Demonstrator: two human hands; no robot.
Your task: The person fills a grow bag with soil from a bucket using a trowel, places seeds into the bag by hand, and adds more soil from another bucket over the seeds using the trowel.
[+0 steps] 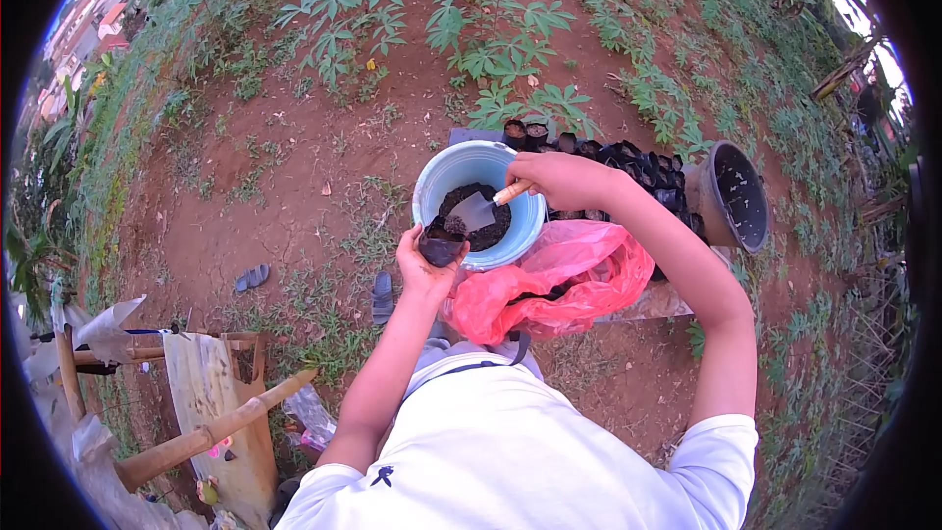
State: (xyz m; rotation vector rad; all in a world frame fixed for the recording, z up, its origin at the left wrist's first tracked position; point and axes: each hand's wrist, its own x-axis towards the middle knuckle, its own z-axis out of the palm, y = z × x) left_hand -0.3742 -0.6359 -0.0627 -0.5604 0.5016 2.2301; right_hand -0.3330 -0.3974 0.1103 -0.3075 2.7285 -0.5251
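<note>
A light blue bucket stands in front of me with dark soil in its bottom. My right hand is closed round the wooden handle of a trowel. The trowel's grey blade reaches down over the soil, tilted toward the left. At the bucket's near left rim, my left hand grips a small black nursery bag, its mouth turned up beside the blade. How much soil the bag holds, I cannot tell. A crumpled red plastic bag lies against the bucket's near side.
Several black nursery bags stand in rows beyond my right forearm. A dark bucket leans at their right. Grey sandals lie on the ground at left, near a bamboo pole. Leafy plants grow ahead in red soil.
</note>
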